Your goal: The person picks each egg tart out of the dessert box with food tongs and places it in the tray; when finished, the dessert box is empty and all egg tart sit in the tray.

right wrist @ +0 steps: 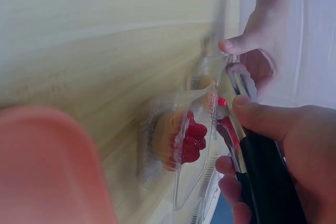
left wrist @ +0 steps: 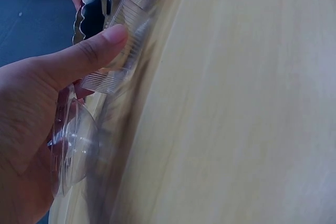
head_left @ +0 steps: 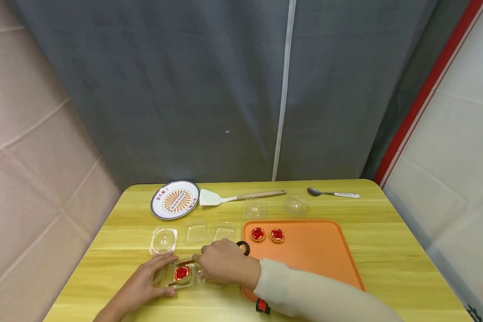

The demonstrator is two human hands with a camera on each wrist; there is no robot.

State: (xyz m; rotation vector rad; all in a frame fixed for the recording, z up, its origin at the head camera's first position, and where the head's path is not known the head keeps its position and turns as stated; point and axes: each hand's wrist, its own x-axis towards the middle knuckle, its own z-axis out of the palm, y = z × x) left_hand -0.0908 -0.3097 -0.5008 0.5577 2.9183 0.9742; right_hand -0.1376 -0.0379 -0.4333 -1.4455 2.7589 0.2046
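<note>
My right hand (head_left: 227, 264) grips metal tongs (right wrist: 265, 182) by their black handle. The tongs' ends reach into a clear plastic box (left wrist: 126, 45), beside a red-topped tart (head_left: 182, 273); whether they touch it, I cannot tell. From the other side, my left hand (head_left: 145, 284) holds that box, its thumb along the near rim and its fingers at the far edge. The box's domed lid (left wrist: 76, 142) lies open by the left palm. In the right wrist view, a second clear box (right wrist: 194, 182) holds another tart (right wrist: 189, 140), mostly hidden under my right hand in the head view.
Two tarts sit at the back left of an orange tray (head_left: 306, 255). Several clear boxes and lids (head_left: 163, 241) lie behind my hands. Along the table's back are a plate (head_left: 176, 200), a white spatula (head_left: 213, 197) and a spoon (head_left: 332, 193).
</note>
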